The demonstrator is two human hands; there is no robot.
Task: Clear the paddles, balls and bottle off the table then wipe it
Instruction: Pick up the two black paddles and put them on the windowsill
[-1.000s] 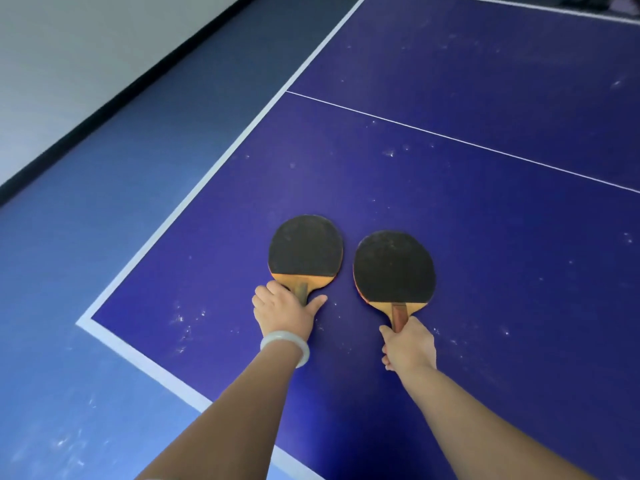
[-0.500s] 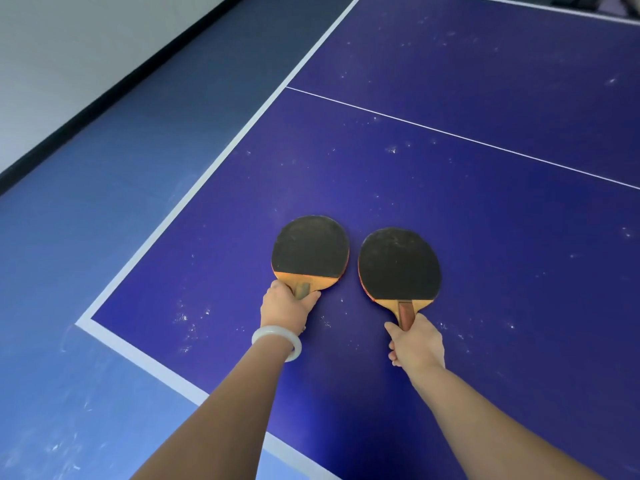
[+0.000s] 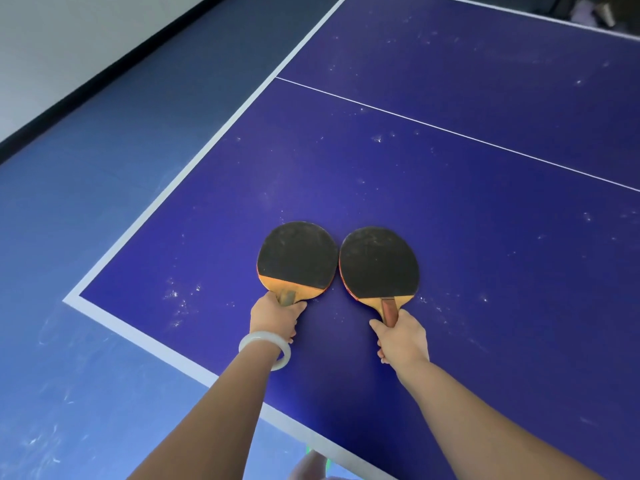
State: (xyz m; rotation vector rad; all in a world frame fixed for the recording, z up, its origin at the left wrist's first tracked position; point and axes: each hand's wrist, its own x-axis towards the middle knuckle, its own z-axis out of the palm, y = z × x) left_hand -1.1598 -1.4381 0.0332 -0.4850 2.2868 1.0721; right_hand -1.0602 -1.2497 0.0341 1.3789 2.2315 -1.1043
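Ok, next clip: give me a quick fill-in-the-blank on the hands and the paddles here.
1. The left hand grips the left paddle by its ____.
2. The right paddle, held by the right hand, shows ____ rubber.
3. The white bangle sits on the ____ wrist.
Missing words: handle; black; left.

Readable text, labels, brands, numbers, signs: none.
- Left paddle (image 3: 297, 256), black rubber face: scuffs only, no legible mark.
- Right paddle (image 3: 379, 263), at 3 o'clock of the left one: the same.
- Table (image 3: 450, 220): plain white lines, no lettering.
- Blurred items (image 3: 588, 10) at the 1 o'clock edge: possibly printed, too indistinct to tell.
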